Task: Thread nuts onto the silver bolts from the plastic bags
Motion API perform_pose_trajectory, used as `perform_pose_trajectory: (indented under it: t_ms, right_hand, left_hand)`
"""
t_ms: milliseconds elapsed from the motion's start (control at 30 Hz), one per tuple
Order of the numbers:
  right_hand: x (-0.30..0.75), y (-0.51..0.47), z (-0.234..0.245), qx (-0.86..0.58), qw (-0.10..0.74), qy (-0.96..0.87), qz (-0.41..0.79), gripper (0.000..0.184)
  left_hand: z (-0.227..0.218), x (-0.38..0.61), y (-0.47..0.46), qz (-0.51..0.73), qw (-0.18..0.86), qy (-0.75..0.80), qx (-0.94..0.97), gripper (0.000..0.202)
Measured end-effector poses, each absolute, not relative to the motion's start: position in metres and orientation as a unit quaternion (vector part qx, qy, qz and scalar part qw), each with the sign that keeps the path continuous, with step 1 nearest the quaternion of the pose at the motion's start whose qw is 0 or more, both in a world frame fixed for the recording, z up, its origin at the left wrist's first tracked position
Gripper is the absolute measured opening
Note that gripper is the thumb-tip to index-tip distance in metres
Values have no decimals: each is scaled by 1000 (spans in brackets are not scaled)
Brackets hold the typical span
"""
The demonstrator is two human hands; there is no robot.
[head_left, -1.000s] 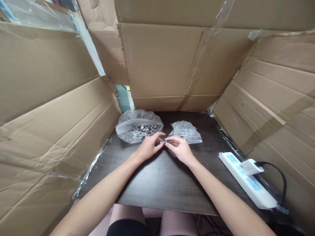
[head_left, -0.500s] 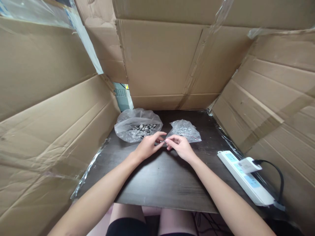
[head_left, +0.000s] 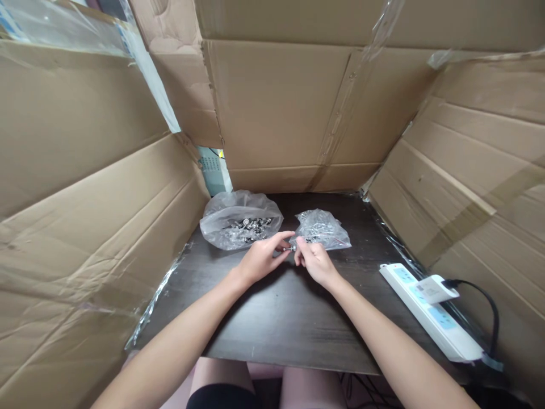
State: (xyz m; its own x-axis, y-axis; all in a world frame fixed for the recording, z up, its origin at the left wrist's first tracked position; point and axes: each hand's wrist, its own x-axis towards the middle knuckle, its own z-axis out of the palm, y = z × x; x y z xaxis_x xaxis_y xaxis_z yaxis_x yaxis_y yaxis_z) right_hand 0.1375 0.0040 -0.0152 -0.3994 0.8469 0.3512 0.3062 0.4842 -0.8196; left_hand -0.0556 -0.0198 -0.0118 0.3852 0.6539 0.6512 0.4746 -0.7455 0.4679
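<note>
A small metal screw (head_left: 292, 249) spans the gap between my two hands, above the dark tabletop. My left hand (head_left: 264, 257) pinches one end of it with thumb and fingertips, the index finger stretched out above. At the other end, the curled fingers and thumb of my right hand (head_left: 315, 261) close on the screw; those fingers partly hide it. Behind my left hand lies an open clear plastic bag (head_left: 221, 224) with many metal screws or bolts (head_left: 255, 227) inside. A smaller clear bag (head_left: 323, 227) of shiny small metal parts sits just behind my right hand.
A white power strip (head_left: 434, 315) with a plugged-in white adapter (head_left: 435, 289) and black cable lies along the right side. Cardboard walls (head_left: 289, 108) enclose the dark table (head_left: 272, 318) at left, right and back. My legs are below the front edge.
My right hand has turned, its thumb now higher and its fingers more curled. More of the screw shows between the hands. Both hands have shifted slightly right in view; the bags look unchanged.
</note>
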Motion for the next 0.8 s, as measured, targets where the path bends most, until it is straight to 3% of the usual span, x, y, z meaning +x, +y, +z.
perform_pose_trajectory:
  t_ms: [133, 233, 367, 500, 633, 800]
  right_hand:
    - [136, -2, -13, -351, 369, -779, 366, 82]
    - [139, 0, -12, -354, 405, -771, 340, 77]
    - [145, 8, -11, -361, 451, -749, 323, 55]
    - [144, 8, -10, -348, 413, -778, 321, 31]
    - [138, 4, -10, -340, 389, -807, 285, 30]
    - [137, 6, -12, -357, 381, -796, 306, 31]
  left_hand:
    - [-10, -60, -18, 441, 106, 354, 818, 43]
    - [-11, -60, -18, 450, 109, 355, 812, 44]
    - [-12, -60, -18, 450, 122, 364, 806, 45]
    - [-12, -59, -17, 439, 139, 364, 809, 39]
    - [-10, -59, -18, 423, 159, 347, 822, 26]
    - [-9, -57, -18, 412, 173, 346, 825, 26]
